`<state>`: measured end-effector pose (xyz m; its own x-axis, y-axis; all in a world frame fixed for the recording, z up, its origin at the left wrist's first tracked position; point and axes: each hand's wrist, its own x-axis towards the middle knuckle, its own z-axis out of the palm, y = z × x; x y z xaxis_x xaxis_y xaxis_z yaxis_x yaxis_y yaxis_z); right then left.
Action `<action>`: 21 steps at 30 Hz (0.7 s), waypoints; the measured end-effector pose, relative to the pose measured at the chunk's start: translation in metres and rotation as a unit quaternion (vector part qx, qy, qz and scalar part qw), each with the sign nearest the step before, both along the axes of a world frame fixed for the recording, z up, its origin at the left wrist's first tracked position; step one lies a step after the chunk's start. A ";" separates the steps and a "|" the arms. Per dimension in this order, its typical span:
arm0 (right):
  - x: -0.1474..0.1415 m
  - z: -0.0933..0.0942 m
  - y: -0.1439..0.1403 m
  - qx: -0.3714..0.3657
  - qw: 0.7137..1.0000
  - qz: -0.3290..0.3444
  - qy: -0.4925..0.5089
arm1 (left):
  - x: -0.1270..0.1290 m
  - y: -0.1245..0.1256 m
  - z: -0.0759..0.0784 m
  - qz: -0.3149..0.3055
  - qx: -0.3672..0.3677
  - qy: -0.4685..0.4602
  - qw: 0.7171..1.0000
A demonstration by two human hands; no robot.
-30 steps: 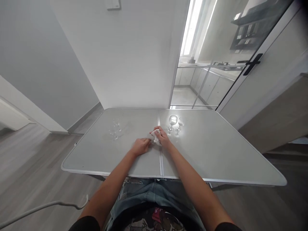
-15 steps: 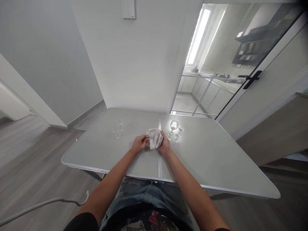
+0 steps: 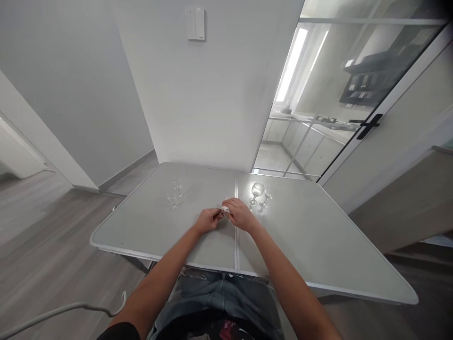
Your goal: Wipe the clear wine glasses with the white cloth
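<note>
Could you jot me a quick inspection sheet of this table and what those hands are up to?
Surface: grey folding table, seam down the middle.
Job's things: white cloth, mostly hidden between the hands; any glass inside cannot be told.
Clutter: two stemmed glasses upright on the right; small clear glasses on the left.
Grippers: left hand and right hand meet at the cloth.
Cables: white cable on the floor.
Surroundings: wall switch, glass door.

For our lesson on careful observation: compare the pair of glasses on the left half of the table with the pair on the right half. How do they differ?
The left pair of glasses looks smaller and fainter; the right pair of glasses looks larger, with a round bowl on a stem. The left pair sits in duller light, the right pair in bright glare. The right pair stands nearer the right hand. Both pairs are clear, upright and untouched on the table.
</note>
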<state>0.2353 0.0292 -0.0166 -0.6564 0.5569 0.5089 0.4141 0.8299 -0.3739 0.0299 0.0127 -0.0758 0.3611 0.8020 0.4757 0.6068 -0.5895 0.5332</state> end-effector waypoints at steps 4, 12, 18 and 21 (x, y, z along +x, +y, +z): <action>0.001 -0.003 -0.002 0.022 0.999 0.027 -0.014 | 0.000 0.000 -0.003 -0.008 0.027 0.004 1.000; -0.026 -0.021 0.019 -0.467 0.774 -0.096 0.417 | 0.001 0.003 -0.007 0.040 0.046 -0.081 0.995; -0.081 -0.049 -0.009 -0.439 0.713 -0.055 0.544 | 0.004 0.007 0.004 0.100 -0.011 -0.231 0.968; -0.081 -0.053 -0.011 -0.364 0.812 -0.073 0.449 | 0.000 0.007 0.008 0.083 -0.005 -0.294 0.952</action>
